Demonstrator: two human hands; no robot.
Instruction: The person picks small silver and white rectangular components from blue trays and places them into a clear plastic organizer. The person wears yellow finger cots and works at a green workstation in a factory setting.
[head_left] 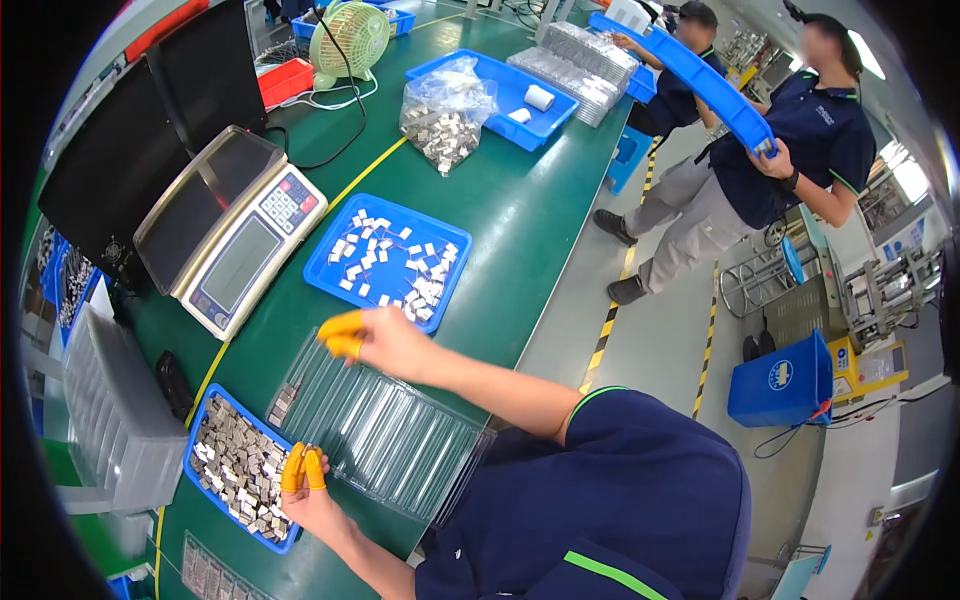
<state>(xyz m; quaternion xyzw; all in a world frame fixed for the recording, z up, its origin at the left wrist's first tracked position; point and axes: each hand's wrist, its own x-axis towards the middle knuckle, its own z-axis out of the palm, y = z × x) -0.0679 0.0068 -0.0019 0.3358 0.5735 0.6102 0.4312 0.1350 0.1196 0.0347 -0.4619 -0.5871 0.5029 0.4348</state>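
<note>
My left hand (312, 500), with yellow finger cots on thumb and finger, is at the right edge of a blue tray (190, 452) heaped with small grey and white rectangular parts (235, 465). Its fingertips are drawn close together; whatever is between them is too small to tell. Over the far edge of a clear grooved plastic tray (400, 445) is my right hand (385, 342), also in yellow cots. Its finger and thumb are bent toward each other, and I cannot make out anything in them. Several small parts (281, 403) lie in the clear tray's left end.
Beyond my right hand sits a blue tray (312, 268) of scattered white parts. A weighing scale (235, 250) stands left of it. Farther off are a bag of parts (445, 130), a fan (349, 42) and stacked clear trays (570, 75). Two people stand across the aisle, with a long blue tray (700, 80).
</note>
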